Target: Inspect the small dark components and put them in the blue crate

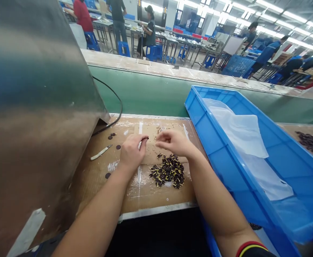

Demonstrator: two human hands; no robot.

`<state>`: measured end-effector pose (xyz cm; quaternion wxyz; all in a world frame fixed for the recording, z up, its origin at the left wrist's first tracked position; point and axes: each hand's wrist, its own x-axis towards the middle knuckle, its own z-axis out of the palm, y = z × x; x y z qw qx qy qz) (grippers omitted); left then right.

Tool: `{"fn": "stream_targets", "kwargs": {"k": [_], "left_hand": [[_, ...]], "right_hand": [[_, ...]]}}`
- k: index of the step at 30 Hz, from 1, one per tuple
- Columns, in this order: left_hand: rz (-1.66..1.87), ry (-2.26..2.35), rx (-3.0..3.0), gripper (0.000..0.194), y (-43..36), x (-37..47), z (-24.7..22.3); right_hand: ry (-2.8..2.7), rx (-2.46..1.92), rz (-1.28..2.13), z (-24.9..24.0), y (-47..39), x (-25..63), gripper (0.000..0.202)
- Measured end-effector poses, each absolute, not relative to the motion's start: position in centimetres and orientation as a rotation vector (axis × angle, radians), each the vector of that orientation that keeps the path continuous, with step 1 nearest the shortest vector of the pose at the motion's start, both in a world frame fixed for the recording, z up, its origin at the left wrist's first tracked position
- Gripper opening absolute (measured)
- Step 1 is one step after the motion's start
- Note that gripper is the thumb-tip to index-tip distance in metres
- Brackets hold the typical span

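My left hand (pixel 132 150) is closed in a pinch over the cardboard-covered bench. A small dark piece (pixel 147 138) shows between its thumb and forefinger; its exact kind is too small to tell. Just to the right, apart from it, is my right hand (pixel 172 142), fingers curled and tips close together. Whatever those fingers may hold is hidden. Below the right hand lies a pile of small black-and-yellow parts (pixel 169 171), with a few strays at its upper edge. Left of my left hand are a white-handled knife (pixel 100 152) and several dark round discs (pixel 118 147).
A large metal housing (pixel 38 107) blocks the left side, with a black cable (pixel 121 103) beside it. On the right stands a blue crate (pixel 215 132) containing white translucent sheets (pixel 242 132). A green conveyor belt (pixel 151 94) runs behind the bench. Other people work farther back.
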<state>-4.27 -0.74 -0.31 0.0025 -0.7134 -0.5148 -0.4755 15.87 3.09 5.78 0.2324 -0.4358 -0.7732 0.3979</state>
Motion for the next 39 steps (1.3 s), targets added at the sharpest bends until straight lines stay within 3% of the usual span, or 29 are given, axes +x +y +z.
{"fn": "stream_targets", "kwargs": {"k": [3, 8, 19, 39], "left_hand": [[-1.484, -1.579, -2.27, 0.014, -0.6, -4.2, -0.5], [-1.446, -1.541, -2.312, 0.014, -0.4, -3.8, -0.6], [-1.396, -1.542, -2.36, 0.016, -0.3, -3.3, -0.6], [-1.397, -1.522, -2.351, 0.015, -0.5, -3.3, -0.3]], "right_hand": [[-1.686, -1.159, 1.152, 3.9, 6.2, 17.7, 0.033], [-1.295, -1.187, 1.02, -0.1, 9.1, 18.5, 0.038], [-1.823, -1.098, 0.405, 0.0, 8.6, 17.3, 0.021], [-2.079, -1.125, 0.181, -0.1, 8.6, 17.1, 0.03]]}}
